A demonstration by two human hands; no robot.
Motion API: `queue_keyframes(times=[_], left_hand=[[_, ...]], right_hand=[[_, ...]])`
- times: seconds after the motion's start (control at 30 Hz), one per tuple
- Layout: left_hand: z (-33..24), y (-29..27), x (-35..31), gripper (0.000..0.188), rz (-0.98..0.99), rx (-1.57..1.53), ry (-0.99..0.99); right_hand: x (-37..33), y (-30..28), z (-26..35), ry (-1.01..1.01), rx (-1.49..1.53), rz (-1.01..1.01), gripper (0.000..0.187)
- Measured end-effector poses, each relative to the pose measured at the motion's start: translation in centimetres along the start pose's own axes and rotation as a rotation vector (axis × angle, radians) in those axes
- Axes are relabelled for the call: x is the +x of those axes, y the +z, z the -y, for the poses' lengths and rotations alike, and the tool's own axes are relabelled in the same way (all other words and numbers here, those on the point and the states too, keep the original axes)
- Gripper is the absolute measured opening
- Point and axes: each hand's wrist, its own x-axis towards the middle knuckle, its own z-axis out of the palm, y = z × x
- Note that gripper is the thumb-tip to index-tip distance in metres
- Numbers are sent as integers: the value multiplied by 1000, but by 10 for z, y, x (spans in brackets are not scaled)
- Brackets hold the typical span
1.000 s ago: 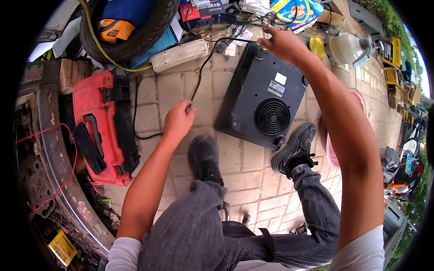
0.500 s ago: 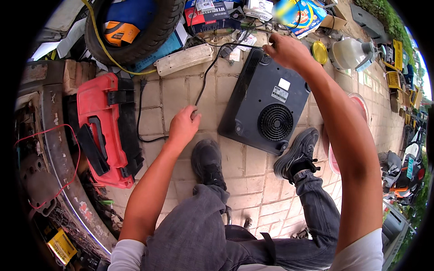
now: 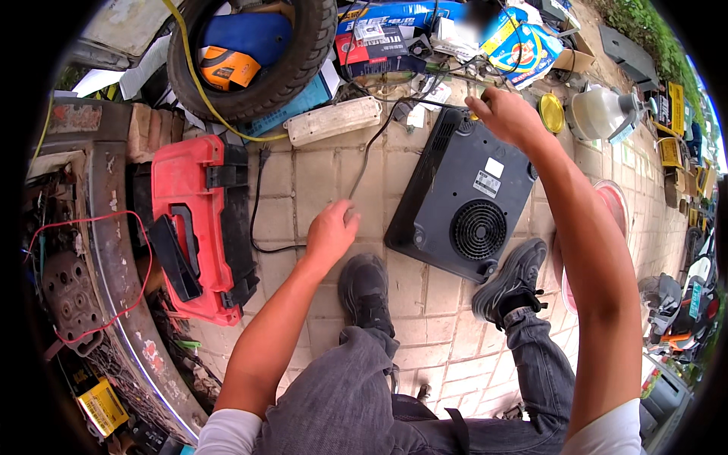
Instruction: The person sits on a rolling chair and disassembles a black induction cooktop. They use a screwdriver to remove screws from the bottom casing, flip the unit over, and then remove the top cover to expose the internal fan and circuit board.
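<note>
A black cooker-like appliance lies upside down on the paving, its round fan grille facing up. My left hand is closed around its black power cord, left of the appliance. From that hand the cord runs up and then right toward the appliance's far edge. Its other stretch loops left to a plug on the ground. My right hand is at the far edge of the appliance, fingers curled, close to where the cord arrives. What those fingers hold, if anything, is hidden.
A red and black tool case stands left. Beyond are a dirty white power strip, a tyre, boxes and packets. A yellow lid and a white jug are at far right. A pinkish basin sits behind my right arm.
The whole view has shifted, so everything sits further right and slightly lower. Both hands keep nearly the same places relative to the appliance and the cord.
</note>
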Motion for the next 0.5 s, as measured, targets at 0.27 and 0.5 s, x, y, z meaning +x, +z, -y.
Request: queue_keyframes(times=[0.27,0.5], left_hand=[[-3,3,0,28,10,-25,-8],[-2,2,0,28,-2,-20,4]], right_hand=[[-2,-7,1,51,42,24,35],[1,0,-4,-45,13,-6,39]])
